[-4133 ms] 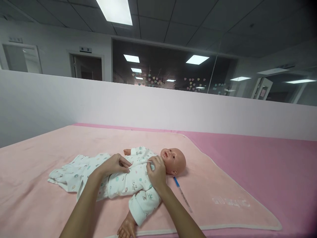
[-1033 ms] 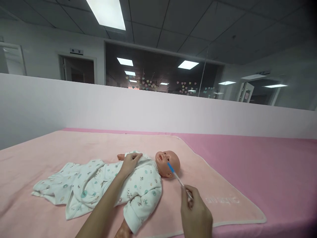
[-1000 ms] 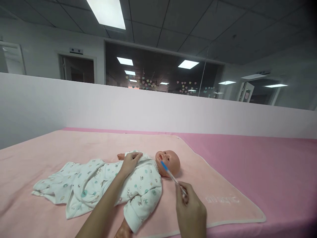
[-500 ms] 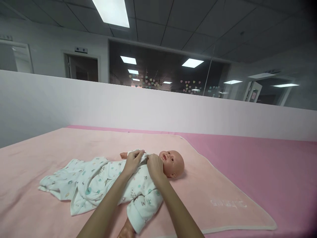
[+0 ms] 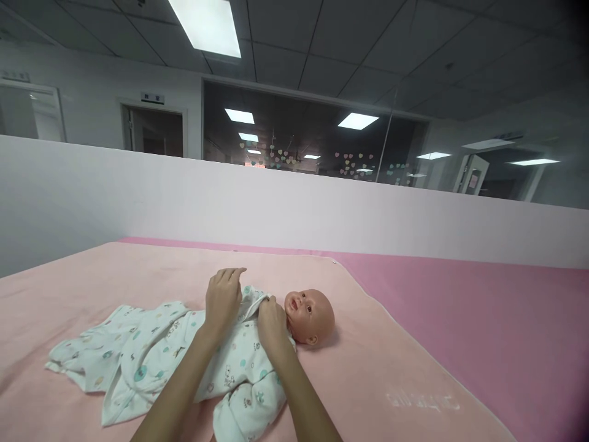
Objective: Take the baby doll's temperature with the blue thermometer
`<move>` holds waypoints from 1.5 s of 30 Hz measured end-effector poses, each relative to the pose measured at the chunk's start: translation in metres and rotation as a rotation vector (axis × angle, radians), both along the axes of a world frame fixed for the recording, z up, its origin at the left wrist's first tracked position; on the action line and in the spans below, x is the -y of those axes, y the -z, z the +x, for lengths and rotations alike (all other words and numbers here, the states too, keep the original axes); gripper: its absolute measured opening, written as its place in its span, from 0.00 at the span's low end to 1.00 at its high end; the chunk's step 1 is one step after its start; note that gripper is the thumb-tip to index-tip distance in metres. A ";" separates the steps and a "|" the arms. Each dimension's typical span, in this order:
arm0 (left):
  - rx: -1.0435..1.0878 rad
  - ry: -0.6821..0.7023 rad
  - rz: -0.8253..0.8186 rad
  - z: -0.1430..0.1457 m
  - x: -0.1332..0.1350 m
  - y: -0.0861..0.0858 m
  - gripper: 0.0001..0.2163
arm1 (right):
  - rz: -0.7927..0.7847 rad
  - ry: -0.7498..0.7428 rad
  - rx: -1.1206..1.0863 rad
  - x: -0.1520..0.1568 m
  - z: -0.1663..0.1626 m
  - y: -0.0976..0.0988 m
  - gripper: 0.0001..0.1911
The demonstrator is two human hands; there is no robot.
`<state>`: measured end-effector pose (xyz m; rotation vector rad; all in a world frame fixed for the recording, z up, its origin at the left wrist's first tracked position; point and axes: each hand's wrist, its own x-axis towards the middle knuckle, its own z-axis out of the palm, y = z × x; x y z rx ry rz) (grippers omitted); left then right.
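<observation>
A baby doll [image 5: 309, 316] lies on its back with its bald head to the right, dressed in a white printed baby gown [image 5: 230, 368]. My right hand [image 5: 272, 322] is closed at the neckline, pinching the edge of the gown's cloth just below the doll's chin. Over the doll's far side, my left hand [image 5: 224, 301] is raised with a finger stretched out to the right, and no cloth shows in it. Its other fingers are partly turned away. Behind it the doll's far hand is hidden. The gown's lower part spreads loosely to the left.
A peach blanket [image 5: 368, 362] with a pale edge lies under the doll, over a pink mat [image 5: 483, 319]. A white padded wall [image 5: 294, 209] runs along the back. Beyond it are a window with heart stickers and a doorway [image 5: 159, 132].
My left hand has come off the gown's neckline and moved left and up. My right hand still pinches the cloth. Doll and gown appear slightly lower and further left in view.
</observation>
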<state>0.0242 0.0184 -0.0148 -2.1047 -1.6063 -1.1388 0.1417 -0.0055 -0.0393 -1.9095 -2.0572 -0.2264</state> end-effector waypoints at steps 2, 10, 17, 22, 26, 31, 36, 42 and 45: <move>-0.091 -0.020 -0.109 -0.001 -0.014 0.002 0.24 | -0.006 0.000 -0.001 -0.001 -0.001 0.000 0.18; -0.233 -0.112 -0.520 0.003 -0.042 0.034 0.19 | -0.100 0.003 -0.020 -0.004 -0.005 -0.001 0.17; -0.291 -0.132 -0.425 -0.001 -0.033 0.034 0.16 | -0.067 -0.003 -0.005 -0.003 -0.005 0.000 0.17; -0.181 -0.056 -0.585 -0.004 -0.025 0.030 0.14 | -0.056 0.000 0.007 0.000 -0.005 0.000 0.16; -0.113 -0.018 -0.620 -0.010 -0.011 0.026 0.17 | -0.048 -0.023 0.013 0.006 -0.003 -0.004 0.17; -0.099 0.020 -0.606 -0.020 -0.001 0.031 0.20 | -0.066 -0.116 -0.050 0.018 0.015 -0.014 0.16; -0.069 0.062 -0.622 -0.023 0.000 0.032 0.23 | -0.021 -0.205 -0.108 0.024 0.031 -0.016 0.12; -0.111 0.050 -0.621 -0.021 0.000 0.028 0.22 | -0.028 -0.079 -0.066 0.011 0.021 -0.006 0.10; -0.124 0.044 -0.619 -0.021 0.000 0.027 0.22 | -0.041 -0.068 0.017 0.008 0.017 -0.007 0.10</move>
